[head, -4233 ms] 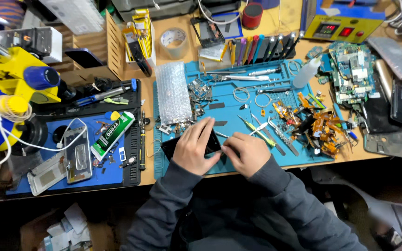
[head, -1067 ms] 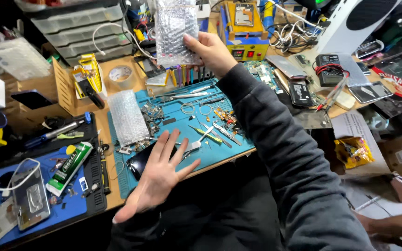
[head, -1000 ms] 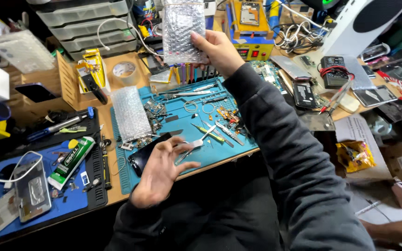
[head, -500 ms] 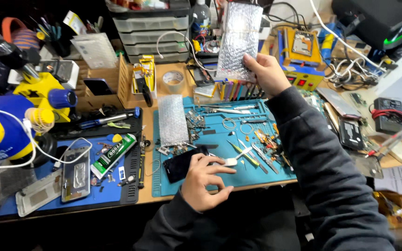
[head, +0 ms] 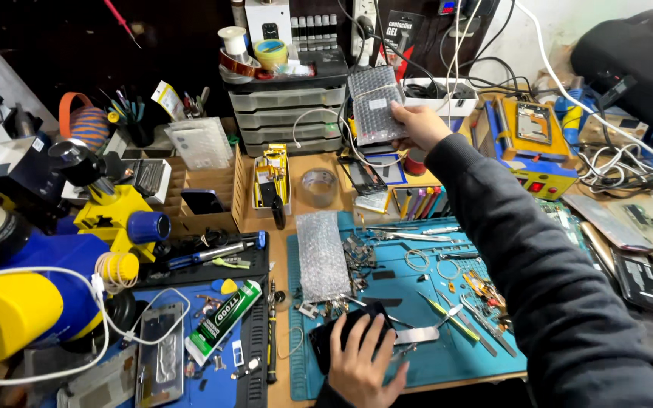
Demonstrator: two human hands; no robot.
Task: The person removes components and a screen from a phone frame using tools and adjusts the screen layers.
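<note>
We pinch bubble-wrap pouch (head: 374,104) by its lower edge w/ right hand (head: 416,125), light, floppy, prob fragile inside; left hand (head: 363,361) flat on dark phone (head: 335,335)

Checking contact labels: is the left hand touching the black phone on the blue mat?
Touching. The head view shows the left hand lying flat on the black phone, its fingers spread over the phone's dark surface on the blue mat.

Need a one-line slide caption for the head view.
Right hand holds a bubble-wrap pouch up over the cluttered bench; left hand rests on a dark phone on the blue mat.
</note>
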